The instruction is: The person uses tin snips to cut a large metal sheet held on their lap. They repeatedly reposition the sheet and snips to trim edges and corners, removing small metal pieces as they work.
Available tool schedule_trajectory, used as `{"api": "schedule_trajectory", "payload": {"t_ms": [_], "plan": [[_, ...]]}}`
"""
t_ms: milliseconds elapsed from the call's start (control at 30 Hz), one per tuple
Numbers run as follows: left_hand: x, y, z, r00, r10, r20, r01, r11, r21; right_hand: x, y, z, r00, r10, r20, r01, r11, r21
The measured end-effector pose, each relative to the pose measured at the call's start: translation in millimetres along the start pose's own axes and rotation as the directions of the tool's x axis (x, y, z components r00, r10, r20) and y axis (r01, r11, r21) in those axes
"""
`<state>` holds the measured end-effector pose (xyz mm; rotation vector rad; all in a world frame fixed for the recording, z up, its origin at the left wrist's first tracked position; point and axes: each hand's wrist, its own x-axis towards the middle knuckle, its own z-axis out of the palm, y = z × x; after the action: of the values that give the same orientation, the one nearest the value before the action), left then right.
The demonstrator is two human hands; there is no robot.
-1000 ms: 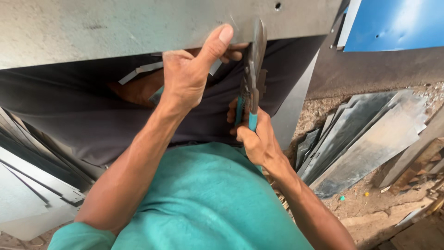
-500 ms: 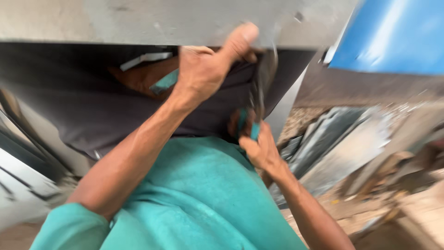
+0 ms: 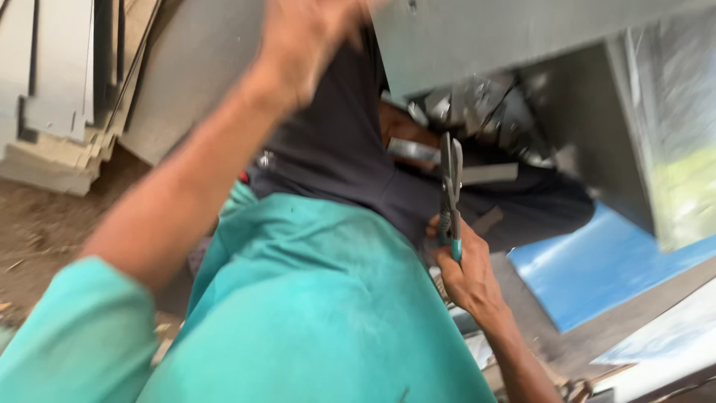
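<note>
Sleeve: teal cloth is seen nearest the camera, filling the lower middle of the view; the picture is blurred throughout.
Right hand: the right hand is closed around the teal-sleeved handles of the snips, low and right of centre, with the wrist bent.
Snips: the blades are pointed upward, toward the lower edge of the sheet; whether the blades are parted or touching the metal cannot be told.
Left hand: the left hand is raised to the top edge of the view, beside the sheet's left end; whether its fingers grip the sheet cannot be told, since the blur hides them.
Sheet: a grey metal sheet is held overhead across the upper right, its edge running down to the right.
Dark cloth: dark fabric hangs between the arms, under the sheet.
Stack: cut grey panels lie piled on the dirt at far left.
Risk, edge: the left hand could be cut if it slides along the sheet's raw edge.
Risk, slip: the snips could be twisted off line by the bent wrist, and a jagged cut could be left.
Risk, cloth: the hanging fabric could be caught between the blades.
</note>
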<state>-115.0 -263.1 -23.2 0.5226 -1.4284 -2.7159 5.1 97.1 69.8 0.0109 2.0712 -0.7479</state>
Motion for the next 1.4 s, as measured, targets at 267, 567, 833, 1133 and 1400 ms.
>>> {"api": "schedule_trajectory", "payload": {"t_ms": [267,567,833,1133,1400], "plan": [[-51,-29,21,0.984,-0.171,0.058,0.177,0.977,-0.122,62,-69,-19,0.977,0.060,0.203,-0.090,0.986,0.142],[-50,-24,20,0.984,-0.171,0.045,0.171,0.985,-0.013,68,-104,-15,0.974,0.159,0.163,-0.169,0.984,0.050],[-48,-22,20,0.991,-0.131,0.026,0.124,0.976,0.178,69,-111,-18,0.978,0.160,0.132,-0.163,0.987,0.008],[-42,-28,16,0.970,-0.229,0.080,0.235,0.969,-0.077,80,-110,-12,0.979,0.202,-0.036,-0.205,0.967,-0.152],[-36,-33,20,0.909,-0.396,0.132,0.413,0.897,-0.157,88,-117,-21,0.997,0.083,0.004,-0.082,0.994,-0.066]]}}
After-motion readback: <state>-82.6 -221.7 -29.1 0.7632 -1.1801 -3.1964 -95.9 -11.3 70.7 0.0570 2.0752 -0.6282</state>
